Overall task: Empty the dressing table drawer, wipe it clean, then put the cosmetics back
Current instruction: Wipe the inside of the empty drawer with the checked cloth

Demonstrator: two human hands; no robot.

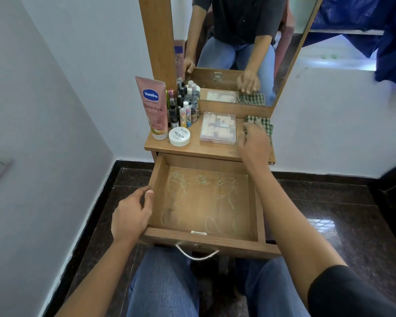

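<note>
The wooden drawer (204, 239) is pulled out over my knees, with nothing inside but pale scribble-like marks on its bottom. My left hand (130, 213) grips the drawer's left wall, thumb over the rim. My right hand (253, 143) reaches over the tabletop onto the green checked cloth (264, 123) at the right end, fingers curling on it; the hand is blurred. On the tabletop (192, 148) stand a pink Vaseline tube (152, 106), several small bottles (185, 104), a white round jar (179, 136) and a clear plastic box (218, 128) of cosmetics.
A mirror (242, 49) in a wooden frame rises behind the tabletop and reflects me seated. White walls close in on the left and behind. The floor (329, 213) is dark polished tile. A metal handle (197, 253) hangs on the drawer front. Blue fabric (380, 26) hangs at the upper right.
</note>
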